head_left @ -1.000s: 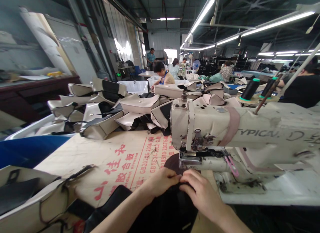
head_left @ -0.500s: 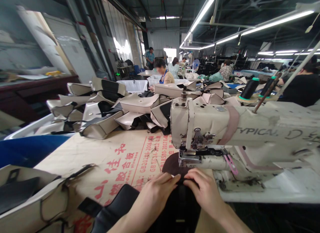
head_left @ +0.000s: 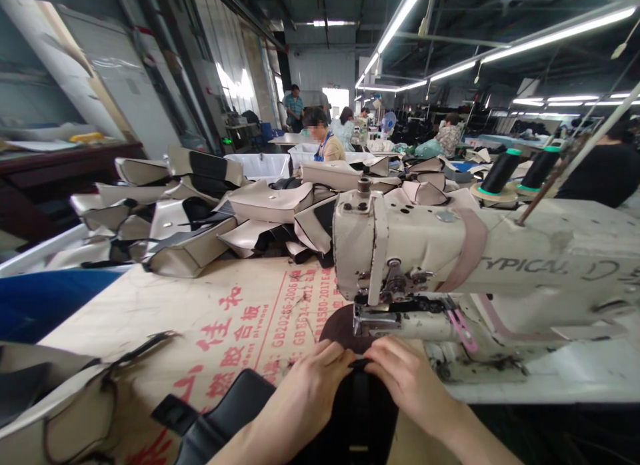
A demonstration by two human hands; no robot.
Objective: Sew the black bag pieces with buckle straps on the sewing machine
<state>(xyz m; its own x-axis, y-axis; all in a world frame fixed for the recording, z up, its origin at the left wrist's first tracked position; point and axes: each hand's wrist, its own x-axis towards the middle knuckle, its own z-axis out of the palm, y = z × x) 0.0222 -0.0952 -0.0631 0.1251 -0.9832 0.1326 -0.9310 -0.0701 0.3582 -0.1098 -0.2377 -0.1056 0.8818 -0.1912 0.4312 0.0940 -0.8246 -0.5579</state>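
The left hand (head_left: 320, 385) and right hand (head_left: 413, 378) pressed down, fingers together, pinching the upper edge of the black panel (head_left: 357, 418). The panel lay before the sewing machine (head_left: 425, 252), with a dark rounded piece (head_left: 340, 328) beneath its presser foot (head_left: 367, 315).

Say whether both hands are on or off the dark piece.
On: the left hand and right hand both rest on the dark piece.

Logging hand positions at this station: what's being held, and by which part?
The left hand and right hand hold a black panel by its top edge, near a dark rounded piece under the sewing machine.
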